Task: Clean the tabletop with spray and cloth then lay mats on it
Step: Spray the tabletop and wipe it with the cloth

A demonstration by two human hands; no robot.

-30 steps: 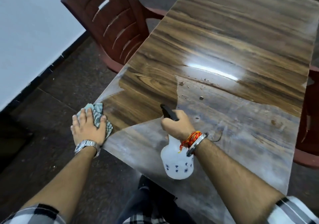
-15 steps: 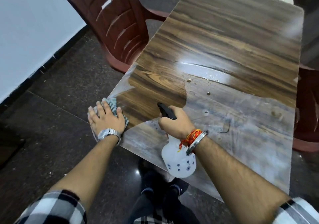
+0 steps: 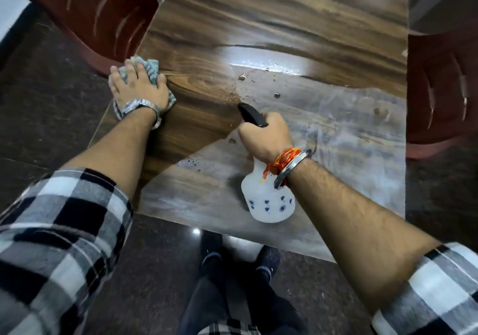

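A glossy wood-grain tabletop [image 3: 297, 24] fills the middle of the view, with scattered droplets and small crumbs near its centre. My left hand [image 3: 137, 86] lies flat on a crumpled grey-green cloth [image 3: 150, 69] at the table's left edge. My right hand [image 3: 266, 135] grips the neck of a white spray bottle [image 3: 267, 203] with blue dots. The bottle's black nozzle [image 3: 252, 115] points toward the far side of the table, and its body hangs over the near part of the top. No mats are in view.
A dark red plastic chair [image 3: 85, 16] stands against the table's left side and another chair [image 3: 439, 89] at the right. The floor [image 3: 49, 97] is dark polished stone. My feet [image 3: 240, 259] are just below the near table edge.
The view has tilted down and closer to the table. My left hand with the cloth has slid along the left edge, farther onto the top. More droplets lie ahead of the nozzle.
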